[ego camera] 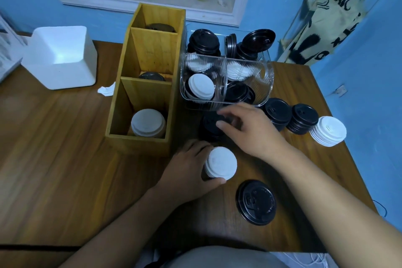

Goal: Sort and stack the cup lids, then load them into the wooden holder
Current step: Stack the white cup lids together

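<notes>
The left hand (189, 169) grips a short stack of white paper lids (221, 164) standing on the brown wooden table (65, 159). The right hand (248, 128) hangs over a stack of black plastic lids (210, 126) with fingers spread and loosely bent; whether it touches them cannot be told. At five o'clock lies a single black lid (256, 202). At ten o'clock stands the three-compartment wooden holder (139, 141), with white lids (148, 123) in its nearest compartment. At twelve o'clock sits a clear ribbed plastic bin (265, 76) holding lids of both colours.

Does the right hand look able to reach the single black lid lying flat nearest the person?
Probably yes. The right hand seems empty, and the single black lid lies uncovered just beside that forearm, with nothing on it.
</notes>
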Demonstrator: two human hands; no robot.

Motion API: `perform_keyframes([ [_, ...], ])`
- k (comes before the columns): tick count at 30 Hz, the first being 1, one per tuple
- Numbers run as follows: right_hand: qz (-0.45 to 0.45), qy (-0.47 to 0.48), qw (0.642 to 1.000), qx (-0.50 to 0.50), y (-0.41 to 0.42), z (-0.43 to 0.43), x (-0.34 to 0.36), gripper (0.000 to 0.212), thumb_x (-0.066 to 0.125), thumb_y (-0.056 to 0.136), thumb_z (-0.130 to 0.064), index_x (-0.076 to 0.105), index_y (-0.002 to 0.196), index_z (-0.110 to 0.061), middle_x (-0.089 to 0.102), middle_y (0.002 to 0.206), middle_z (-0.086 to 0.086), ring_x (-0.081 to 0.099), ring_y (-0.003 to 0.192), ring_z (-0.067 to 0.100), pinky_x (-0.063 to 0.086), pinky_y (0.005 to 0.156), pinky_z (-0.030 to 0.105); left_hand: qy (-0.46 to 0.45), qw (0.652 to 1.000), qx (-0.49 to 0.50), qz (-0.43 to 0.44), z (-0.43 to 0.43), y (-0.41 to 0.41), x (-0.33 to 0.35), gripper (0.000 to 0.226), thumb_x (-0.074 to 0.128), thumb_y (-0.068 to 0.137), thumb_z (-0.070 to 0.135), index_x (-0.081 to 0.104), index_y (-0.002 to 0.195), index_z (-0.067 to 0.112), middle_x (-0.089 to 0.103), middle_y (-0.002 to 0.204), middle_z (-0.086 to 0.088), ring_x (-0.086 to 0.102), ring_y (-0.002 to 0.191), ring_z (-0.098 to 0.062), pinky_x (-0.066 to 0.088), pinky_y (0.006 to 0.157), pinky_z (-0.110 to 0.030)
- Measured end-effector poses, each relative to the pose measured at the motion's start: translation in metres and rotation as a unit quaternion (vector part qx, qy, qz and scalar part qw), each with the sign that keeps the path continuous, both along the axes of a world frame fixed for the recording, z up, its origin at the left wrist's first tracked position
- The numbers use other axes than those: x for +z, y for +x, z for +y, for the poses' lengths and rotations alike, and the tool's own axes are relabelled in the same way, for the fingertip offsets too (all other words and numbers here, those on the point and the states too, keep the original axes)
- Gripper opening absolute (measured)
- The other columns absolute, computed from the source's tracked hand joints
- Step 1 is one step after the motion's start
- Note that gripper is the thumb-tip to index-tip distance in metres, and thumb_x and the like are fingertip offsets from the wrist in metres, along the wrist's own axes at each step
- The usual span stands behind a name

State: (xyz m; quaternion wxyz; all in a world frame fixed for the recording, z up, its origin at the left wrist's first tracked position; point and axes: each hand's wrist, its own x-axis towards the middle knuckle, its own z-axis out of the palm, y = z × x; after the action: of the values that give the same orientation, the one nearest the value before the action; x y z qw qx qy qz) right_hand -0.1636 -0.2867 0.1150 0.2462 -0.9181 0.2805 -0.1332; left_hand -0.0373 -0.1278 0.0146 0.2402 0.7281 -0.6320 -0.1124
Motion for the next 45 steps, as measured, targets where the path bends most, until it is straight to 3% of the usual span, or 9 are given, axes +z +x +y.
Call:
perform_keyframes([
  [7,0.075,-0.098,0.992,0.006,0.103,-0.031,0.028,0.042,0.066,0.093,-0.032,0.057,0.131,-0.018,0.059,0.130,0.006,0.054,0.119,0.026,0.041,0.091,0.033,-0.016,1.000,-0.010,0.016,0.006,0.010,0.004,0.087,0.063,0.079,0.075,0.046,0.145,0.022,0.047,0.144,0.009,0.035,0.137,-0.011,0.045,0.108,-0.032],
  [12,0.216,-0.078,0.973,0.014,0.146,-0.056,0.021,0.054,0.068,0.088,-0.027,0.050,0.137,-0.013,0.053,0.134,0.015,0.054,0.121,0.034,0.048,0.092,0.037,-0.018,1.000,-0.010,0.018,0.007,0.011,0.006,0.086,0.063,0.079,0.075,0.045,0.145,0.023,0.046,0.144,0.011,0.034,0.137,-0.008,0.042,0.108,-0.027],
  [16,0.212,-0.095,0.972,0.016,0.148,-0.058,0.015,0.049,0.069,0.085,-0.019,0.055,0.132,-0.017,0.050,0.128,0.013,0.058,0.112,0.037,0.052,0.091,0.043,-0.018,0.999,-0.012,0.026,0.007,0.012,0.004,0.086,0.065,0.078,0.073,0.047,0.144,0.021,0.047,0.143,0.011,0.034,0.137,-0.007,0.043,0.107,-0.028],
  [26,-0.015,-0.054,0.997,-0.057,0.013,0.010,0.042,0.069,0.081,0.074,-0.043,0.051,0.136,-0.037,0.048,0.125,-0.010,0.055,0.110,0.014,0.051,0.090,0.040,-0.016,1.000,-0.013,0.024,0.006,0.012,0.003,0.087,0.064,0.079,0.074,0.046,0.145,0.021,0.046,0.143,0.011,0.034,0.136,-0.007,0.042,0.108,-0.027],
  [31,0.126,-0.042,0.983,-0.128,-0.058,0.017,-0.017,0.067,0.082,0.074,-0.050,0.053,0.133,-0.036,0.045,0.119,-0.013,0.057,0.110,0.021,0.049,0.090,0.037,-0.007,1.000,-0.010,0.010,0.005,0.011,0.003,0.087,0.063,0.079,0.076,0.044,0.147,0.024,0.045,0.146,0.011,0.032,0.137,-0.008,0.041,0.111,-0.028],
  [36,0.202,-0.091,0.966,-0.136,-0.078,0.009,-0.045,0.069,0.060,0.081,-0.073,0.053,0.139,-0.037,0.046,0.132,-0.010,0.044,0.116,0.019,0.050,0.089,0.036,-0.005,1.000,-0.005,0.002,0.005,0.011,0.002,0.087,0.063,0.079,0.076,0.047,0.146,0.022,0.046,0.147,0.010,0.030,0.139,-0.009,0.038,0.110,-0.027],
  [38,0.171,-0.019,0.980,-0.102,-0.088,0.001,-0.039,0.066,0.063,0.085,-0.065,0.046,0.145,-0.042,0.035,0.150,-0.015,0.033,0.132,0.016,0.043,0.105,0.038,-0.003,1.000,-0.006,0.002,0.004,0.010,0.002,0.087,0.064,0.079,0.075,0.047,0.146,0.021,0.046,0.147,0.009,0.030,0.139,-0.009,0.037,0.110,-0.027],
  [41,0.174,0.106,0.979,0.004,-0.098,-0.015,-0.026,0.078,0.079,0.085,-0.027,0.038,0.149,-0.048,0.019,0.160,-0.024,0.011,0.145,0.002,0.015,0.120,0.032,-0.001,1.000,-0.005,-0.002,0.004,0.010,0.002,0.088,0.064,0.079,0.075,0.047,0.146,0.021,0.047,0.148,0.007,0.030,0.139,-0.010,0.033,0.110,-0.026],
  [45,0.227,0.075,0.970,0.046,-0.091,-0.025,-0.039,0.079,0.080,0.084,-0.019,0.041,0.147,-0.049,0.028,0.157,-0.021,0.019,0.144,0.007,0.017,0.119,0.029,-0.001,1.000,-0.001,-0.003,0.005,0.009,0.001,0.089,0.064,0.078,0.076,0.048,0.146,0.021,0.048,0.147,0.007,0.031,0.139,-0.010,0.034,0.109,-0.027],
])
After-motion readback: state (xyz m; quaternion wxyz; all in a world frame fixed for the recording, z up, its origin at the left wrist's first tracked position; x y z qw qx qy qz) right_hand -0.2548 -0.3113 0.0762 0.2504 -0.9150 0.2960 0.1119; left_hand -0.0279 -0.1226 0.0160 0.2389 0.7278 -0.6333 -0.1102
